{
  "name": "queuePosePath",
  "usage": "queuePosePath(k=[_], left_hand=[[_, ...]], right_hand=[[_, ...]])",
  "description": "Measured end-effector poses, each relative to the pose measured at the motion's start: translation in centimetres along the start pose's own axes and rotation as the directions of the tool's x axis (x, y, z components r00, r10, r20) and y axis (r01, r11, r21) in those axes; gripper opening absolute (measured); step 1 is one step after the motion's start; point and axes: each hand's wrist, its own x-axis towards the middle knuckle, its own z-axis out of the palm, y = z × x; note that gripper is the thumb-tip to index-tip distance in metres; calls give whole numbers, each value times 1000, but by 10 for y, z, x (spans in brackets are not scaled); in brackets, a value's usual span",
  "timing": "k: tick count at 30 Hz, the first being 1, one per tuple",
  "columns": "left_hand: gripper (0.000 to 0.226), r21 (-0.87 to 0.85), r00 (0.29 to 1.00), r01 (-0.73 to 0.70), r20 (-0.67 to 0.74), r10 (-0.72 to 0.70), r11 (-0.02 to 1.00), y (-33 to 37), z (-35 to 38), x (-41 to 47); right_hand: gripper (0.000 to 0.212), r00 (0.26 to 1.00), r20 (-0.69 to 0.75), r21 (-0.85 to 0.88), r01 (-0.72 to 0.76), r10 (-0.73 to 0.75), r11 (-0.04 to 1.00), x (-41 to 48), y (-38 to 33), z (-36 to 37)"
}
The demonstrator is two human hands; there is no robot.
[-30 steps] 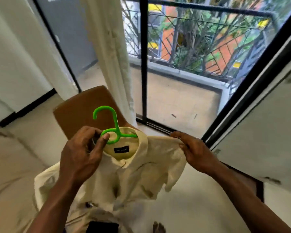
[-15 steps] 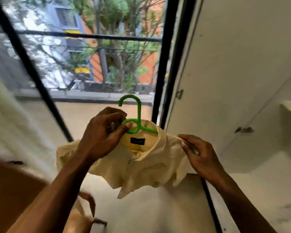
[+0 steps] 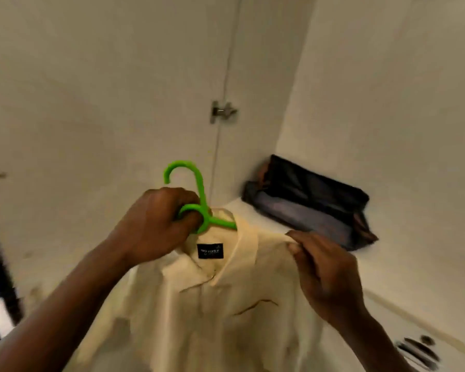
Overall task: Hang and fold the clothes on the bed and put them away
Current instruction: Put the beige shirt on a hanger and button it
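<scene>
A cream shirt with a black neck label hangs on a green plastic hanger, held up in front of me. My left hand grips the hanger at the loop below its hook. My right hand pinches the shirt's right shoulder, where the hanger's arm is hidden under the cloth. The hook points up and to the left, free of any rail.
I face the inside of a white wardrobe with a metal door hinge. A stack of dark folded clothes lies on a white shelf to the right. A dark handle shows at lower right.
The view has swung right from the balcony window to the wardrobe. Both hands carried the shirt on its hanger along, keeping the same hold. The folded clothes have come into view.
</scene>
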Motion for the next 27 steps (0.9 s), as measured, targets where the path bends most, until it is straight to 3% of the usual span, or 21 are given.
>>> queuePosePath(k=[2, 5, 9, 11, 14, 20, 23, 27], left_hand=[[37, -1, 992, -129, -5, 129, 992, 29, 14, 55], [69, -79, 947, -314, -104, 305, 946, 75, 44, 119], [78, -66, 806, -558, -284, 520, 827, 163, 100, 182], [79, -105, 766, -624, -282, 578, 775, 213, 127, 208], [83, -198, 749, -663, -172, 640, 722, 283, 159, 252], [95, -280, 573, -806, -148, 806, 521, 438, 190, 346], [98, -327, 489, -852, -216, 845, 409, 513, 199, 378], [97, -377, 461, -857, -257, 849, 352, 593, 219, 408]], right_hand=[[26, 982, -180, -136, -90, 64, 987, 17, 27, -35], [25, 932, -336, -239, -224, 136, 945, 42, 62, -88], [26, 846, -510, -326, -355, 153, 876, 86, 103, -169], [28, 829, -548, -427, -396, 115, 813, 111, 124, -215], [31, 824, -567, -605, -434, 21, 668, 153, 149, -288], [25, 885, -456, -873, -425, -94, 238, 238, 179, -430], [27, 865, -470, -882, -464, -176, 77, 268, 180, -491], [29, 758, -601, -788, -614, -253, 34, 296, 190, -568]])
